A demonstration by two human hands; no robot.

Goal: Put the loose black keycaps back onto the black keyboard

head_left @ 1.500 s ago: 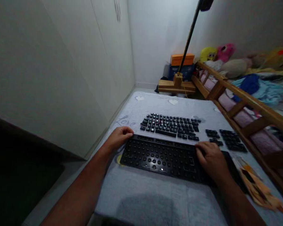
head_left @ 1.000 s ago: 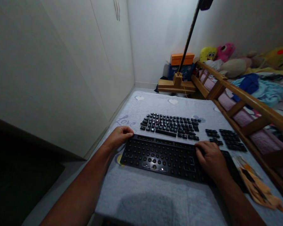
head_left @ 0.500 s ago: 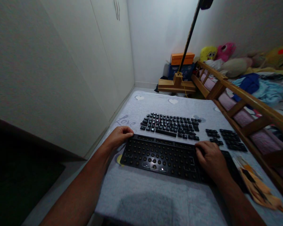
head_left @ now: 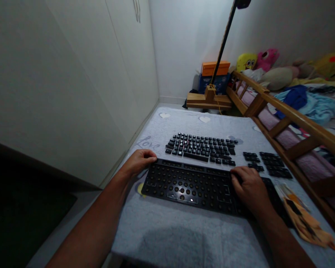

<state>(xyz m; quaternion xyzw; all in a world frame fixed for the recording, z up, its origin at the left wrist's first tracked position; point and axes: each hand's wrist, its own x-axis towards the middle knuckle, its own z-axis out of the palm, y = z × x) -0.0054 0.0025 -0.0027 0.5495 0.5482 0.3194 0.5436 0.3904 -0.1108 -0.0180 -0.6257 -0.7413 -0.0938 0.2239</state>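
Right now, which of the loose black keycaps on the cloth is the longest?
The long bar in the largest keycap group, in the row closest to the keyboard base; every other loose keycap is clearly shorter.

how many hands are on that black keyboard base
2: the left hand is at the far left corner of the keyboard base, and the right hand lies over its far edge, toward the right. No other hand shows.

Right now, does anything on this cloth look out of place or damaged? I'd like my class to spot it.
Yes: the keyboard looks odd, its main part showing bare round studs without keys. Loose keys lie in rows on the cloth just beyond it. I see no spill or clear damage.
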